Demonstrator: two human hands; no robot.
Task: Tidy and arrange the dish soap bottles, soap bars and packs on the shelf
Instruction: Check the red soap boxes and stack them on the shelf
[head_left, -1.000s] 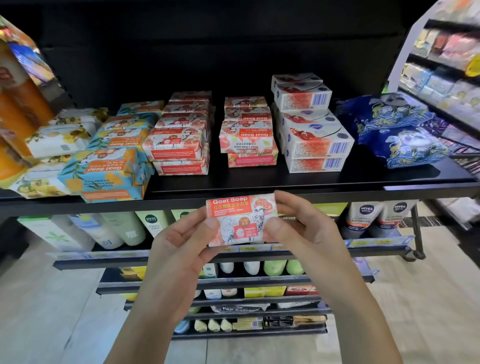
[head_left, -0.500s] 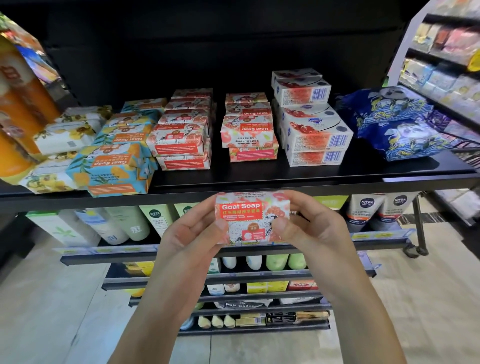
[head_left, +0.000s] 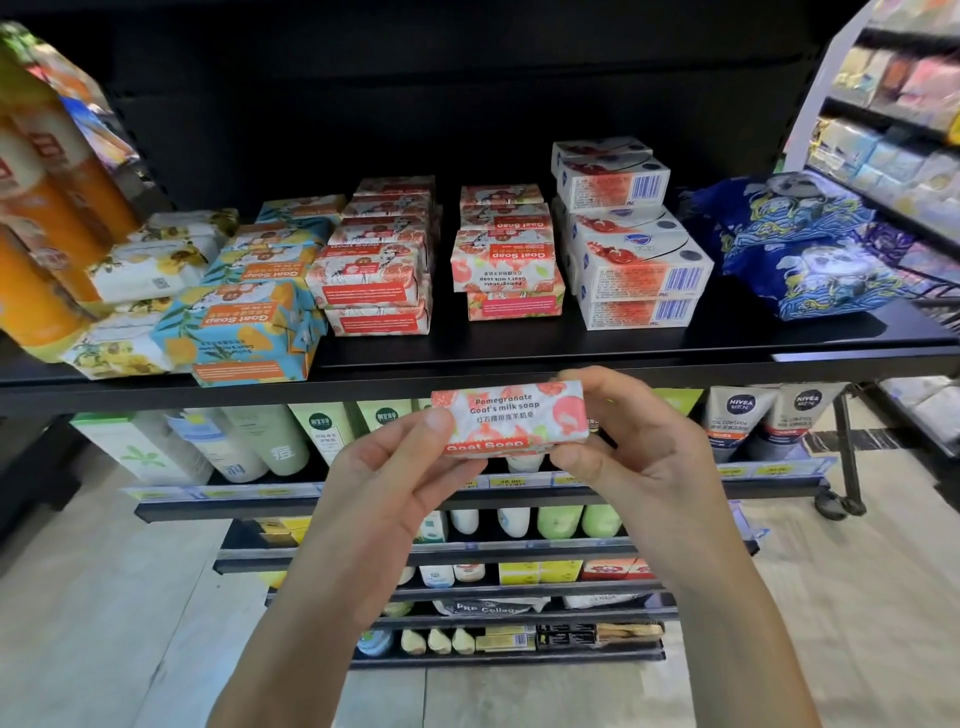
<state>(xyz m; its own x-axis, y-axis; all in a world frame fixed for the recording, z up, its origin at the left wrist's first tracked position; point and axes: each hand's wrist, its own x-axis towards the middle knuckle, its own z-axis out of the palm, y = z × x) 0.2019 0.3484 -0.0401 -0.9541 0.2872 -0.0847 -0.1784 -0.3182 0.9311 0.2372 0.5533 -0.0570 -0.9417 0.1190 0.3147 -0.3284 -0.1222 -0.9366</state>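
Your left hand (head_left: 395, 467) and right hand (head_left: 639, 452) both pinch 1 soap (head_left: 511, 418), which likely goes next on the far pink stack (head_left: 506, 260).

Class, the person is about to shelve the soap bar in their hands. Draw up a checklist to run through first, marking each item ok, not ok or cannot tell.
1. Grip: left hand and right hand pinch the soap bar by its ends: ok.
2. Variety: the bar and the pomegranate stack both read Pomegranate: ok.
3. Lettering: upright on the bar, upside down on the stack: not ok.
4. Room above the stack: free: ok.
5. Wrapper's far side: hidden: cannot tell.
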